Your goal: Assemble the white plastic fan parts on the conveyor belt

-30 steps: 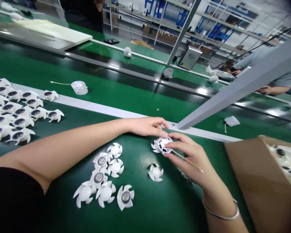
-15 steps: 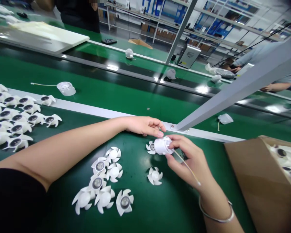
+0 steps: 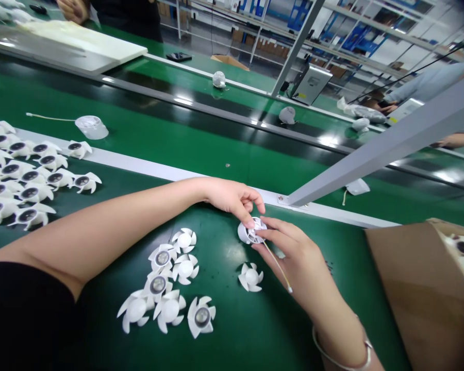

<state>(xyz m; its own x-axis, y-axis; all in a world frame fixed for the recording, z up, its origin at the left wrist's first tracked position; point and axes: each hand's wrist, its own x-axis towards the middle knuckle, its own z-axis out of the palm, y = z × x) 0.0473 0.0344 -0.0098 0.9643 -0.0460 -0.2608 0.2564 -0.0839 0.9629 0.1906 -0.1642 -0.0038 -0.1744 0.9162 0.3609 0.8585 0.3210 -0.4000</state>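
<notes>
Right hand [image 3: 297, 252] pinches a white housing [image 3: 244, 235] near frame centre; left hand [image 3: 232, 198], loosely open, thumbs it; impellers [image 3: 167, 309] lie lower left.

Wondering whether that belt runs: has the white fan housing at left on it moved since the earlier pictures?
Yes, the fan housing moved leftward along the green belt, away from the slanted grey post.

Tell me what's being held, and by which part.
The right hand holds a white fan case by its spoked end; the left hand seems to touch it with its thumb.
</notes>
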